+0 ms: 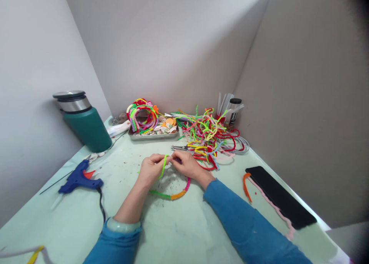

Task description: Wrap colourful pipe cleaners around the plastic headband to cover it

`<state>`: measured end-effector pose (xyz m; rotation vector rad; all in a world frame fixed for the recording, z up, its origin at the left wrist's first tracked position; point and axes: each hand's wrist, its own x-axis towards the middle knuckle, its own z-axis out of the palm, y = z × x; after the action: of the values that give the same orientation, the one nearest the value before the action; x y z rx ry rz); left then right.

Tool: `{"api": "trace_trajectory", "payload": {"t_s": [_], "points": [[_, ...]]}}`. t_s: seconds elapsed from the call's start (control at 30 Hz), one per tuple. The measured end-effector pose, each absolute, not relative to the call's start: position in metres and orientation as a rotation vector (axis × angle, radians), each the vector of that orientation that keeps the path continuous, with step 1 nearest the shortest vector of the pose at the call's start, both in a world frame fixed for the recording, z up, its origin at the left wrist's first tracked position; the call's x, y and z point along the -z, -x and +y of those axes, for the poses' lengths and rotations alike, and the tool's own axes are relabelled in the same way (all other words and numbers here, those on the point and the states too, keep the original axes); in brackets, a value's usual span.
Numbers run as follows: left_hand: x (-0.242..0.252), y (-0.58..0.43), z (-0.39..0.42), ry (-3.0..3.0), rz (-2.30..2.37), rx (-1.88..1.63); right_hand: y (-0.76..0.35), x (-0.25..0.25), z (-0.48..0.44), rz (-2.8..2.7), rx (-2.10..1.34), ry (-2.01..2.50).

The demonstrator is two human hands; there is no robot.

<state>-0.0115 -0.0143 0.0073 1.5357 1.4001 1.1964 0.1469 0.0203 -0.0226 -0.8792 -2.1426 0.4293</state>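
Above the middle of the table, my left hand (152,168) is closed, with a bright green pipe cleaner (163,167) pinched at its fingertips. My right hand (184,164) meets it there, thumb and fingers pressed together at the upper part of a pipe-cleaner ring (178,195). A dark purple bit shows beneath the right fingers. The ring's lower arc hangs or lies below both hands, in green, orange and pink sections. My fingers hide the exact join. Just beyond the right hand lie scissors (179,147).
A metal tray (154,137) holds finished-looking coloured rings and small pieces. Behind my right hand is a tangled pile of pipe cleaners (206,127). A blue glue gun (79,179) and teal bottle (88,127) stand left. A black slab (281,196) lies right.
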Motion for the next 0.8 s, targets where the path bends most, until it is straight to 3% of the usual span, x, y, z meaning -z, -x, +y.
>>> {"api": "trace_trajectory", "payload": {"t_s": [0.33, 0.8], "points": [[-0.011, 0.016, -0.016, -1.467, 1.305, -1.217, -0.147, 0.025, 0.02, -2.174, -0.414, 0.884], [0.004, 0.013, -0.011, -1.879, 1.856, -0.849, -0.145, 0.024, 0.018, -2.184, -0.424, 0.864]]}}
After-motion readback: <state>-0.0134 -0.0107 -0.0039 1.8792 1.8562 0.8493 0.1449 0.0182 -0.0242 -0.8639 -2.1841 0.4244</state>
